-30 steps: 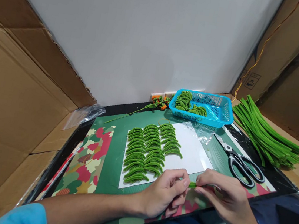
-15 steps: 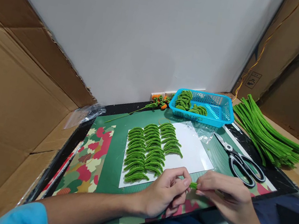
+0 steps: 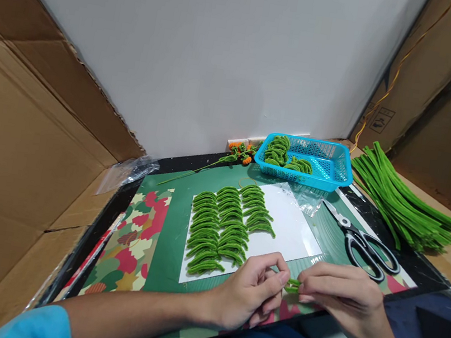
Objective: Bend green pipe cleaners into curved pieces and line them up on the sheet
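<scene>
Between my two hands is a short green fuzzy piece (image 3: pixel 293 286), mostly hidden by the fingers. My left hand (image 3: pixel 254 291) pinches its left end, and my right hand (image 3: pixel 340 296) pinches its right end. Just beyond my left hand lies a white sheet (image 3: pixel 290 215) bearing three columns of curved green fuzzy pieces (image 3: pixel 234 241); the right column is the shortest. Black-handled scissors (image 3: pixel 361 243) lie with blades parted beyond my right hand.
A blue basket (image 3: pixel 329 179) at the back holds more green pieces. Long green fuzzy stems (image 3: pixel 406 204) are heaped at the right. An orange-and-green stem decoration (image 3: pixel 247 152) lies left of the basket. A plastic bag (image 3: pixel 129 171) is at the left; cardboard stands on both sides.
My right hand has shifted slightly to the right, away from my left hand. More of the green piece shows between the fingers, with a narrow gap in it.
</scene>
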A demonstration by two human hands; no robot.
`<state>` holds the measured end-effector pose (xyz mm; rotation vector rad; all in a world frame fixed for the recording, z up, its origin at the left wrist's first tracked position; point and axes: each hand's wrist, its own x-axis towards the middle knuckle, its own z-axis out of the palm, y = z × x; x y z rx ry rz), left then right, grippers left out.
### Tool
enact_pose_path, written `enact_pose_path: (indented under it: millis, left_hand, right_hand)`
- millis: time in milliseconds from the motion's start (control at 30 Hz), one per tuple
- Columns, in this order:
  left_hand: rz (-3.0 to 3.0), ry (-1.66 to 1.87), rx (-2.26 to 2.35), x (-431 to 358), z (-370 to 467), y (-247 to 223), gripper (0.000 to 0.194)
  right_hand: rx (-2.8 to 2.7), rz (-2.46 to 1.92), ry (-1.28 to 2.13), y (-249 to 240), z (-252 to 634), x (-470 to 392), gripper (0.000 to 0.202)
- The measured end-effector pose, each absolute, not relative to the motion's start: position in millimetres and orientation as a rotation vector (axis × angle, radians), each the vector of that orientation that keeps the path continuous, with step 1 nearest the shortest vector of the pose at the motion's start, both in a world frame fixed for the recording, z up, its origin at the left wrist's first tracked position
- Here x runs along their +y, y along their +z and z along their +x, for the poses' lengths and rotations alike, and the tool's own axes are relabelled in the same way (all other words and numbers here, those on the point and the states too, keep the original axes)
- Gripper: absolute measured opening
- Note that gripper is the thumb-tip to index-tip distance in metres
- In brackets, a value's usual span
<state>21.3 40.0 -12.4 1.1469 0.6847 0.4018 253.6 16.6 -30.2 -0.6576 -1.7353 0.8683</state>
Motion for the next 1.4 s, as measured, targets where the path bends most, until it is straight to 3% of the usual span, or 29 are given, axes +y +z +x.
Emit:
enact_pose_path:
  millis: [733,1267,1400]
  left_hand:
    - [1.165,0.390,0.711,38.2,22.4,-13.3,0.049]
    - [1.115,0.452,0.648,39.9,22.1,-14.2,0.044]
    - [1.099,0.472,0.600,40.3,21.3,-19.4,0.041]
  right_hand:
    - [-1.720,-0.635,0.864,-27.2,251.8,19.9,0.006]
    - [-1.752,-0.906,0.910,-24.3,248.8,11.3,0.032]
    - [-1.742,-0.903,1.061,-25.3,245.0,11.6,0.017]
